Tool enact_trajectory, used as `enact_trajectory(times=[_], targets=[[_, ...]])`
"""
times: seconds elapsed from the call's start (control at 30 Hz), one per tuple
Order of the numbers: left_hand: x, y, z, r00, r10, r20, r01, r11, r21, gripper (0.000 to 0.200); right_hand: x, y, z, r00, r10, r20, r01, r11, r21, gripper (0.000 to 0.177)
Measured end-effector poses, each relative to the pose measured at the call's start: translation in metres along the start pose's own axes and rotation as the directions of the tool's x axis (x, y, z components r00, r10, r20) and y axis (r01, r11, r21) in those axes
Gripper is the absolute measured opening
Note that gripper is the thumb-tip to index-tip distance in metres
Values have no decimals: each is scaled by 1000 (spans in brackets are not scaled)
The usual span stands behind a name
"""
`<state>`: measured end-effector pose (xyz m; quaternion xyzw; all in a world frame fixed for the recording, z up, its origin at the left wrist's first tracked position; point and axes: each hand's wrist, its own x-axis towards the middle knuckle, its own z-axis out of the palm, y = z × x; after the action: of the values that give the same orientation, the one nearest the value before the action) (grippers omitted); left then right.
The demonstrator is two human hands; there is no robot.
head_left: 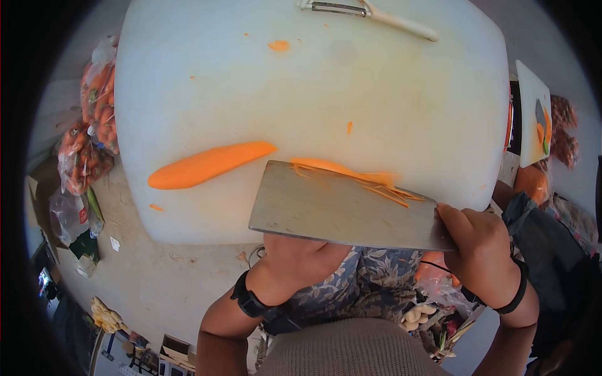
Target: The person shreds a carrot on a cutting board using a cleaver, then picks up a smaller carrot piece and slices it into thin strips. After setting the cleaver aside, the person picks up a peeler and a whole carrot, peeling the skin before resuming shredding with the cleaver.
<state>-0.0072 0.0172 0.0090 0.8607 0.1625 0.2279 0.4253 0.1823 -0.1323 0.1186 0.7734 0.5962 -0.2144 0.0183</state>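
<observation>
My right hand is closed around the grip end of a broad cleaver, whose blade lies tilted over the near side of the white cutting board. Thin carrot strips lie along the blade's far edge and on its face. Just behind them, a longer orange carrot piece shows partly. My left hand is below the blade, which hides its fingers. Left of the cleaver rests a peeled carrot, touched by neither hand.
A peeler lies at the board's far edge, and small carrot scraps dot its surface. Bags of carrots stand on the left. At the right are another cutting board with a knife and dark clothing.
</observation>
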Motion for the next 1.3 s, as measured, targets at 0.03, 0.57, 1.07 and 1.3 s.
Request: enact_trajectory(times=[0.03,0.57,1.07,1.3], targets=[[1,0,1,999,-18,-28,17,999,-27,21,4,-3,0,1000,18,-5,-18,1000,-2,22],[4,-2,6,968,232,-95,-190,927,325,24,4,0,-1,1000,-2,-26,1,999,-45,15],[2,-1,2,990,105,-89,-91,984,152,20,-13,-7,-11,998,-19,-54,16,997,-70,31],[1,-4,6,987,125,-98,-113,986,125,22,-10,-2,-14,1000,-11,-23,9,997,-77,26]])
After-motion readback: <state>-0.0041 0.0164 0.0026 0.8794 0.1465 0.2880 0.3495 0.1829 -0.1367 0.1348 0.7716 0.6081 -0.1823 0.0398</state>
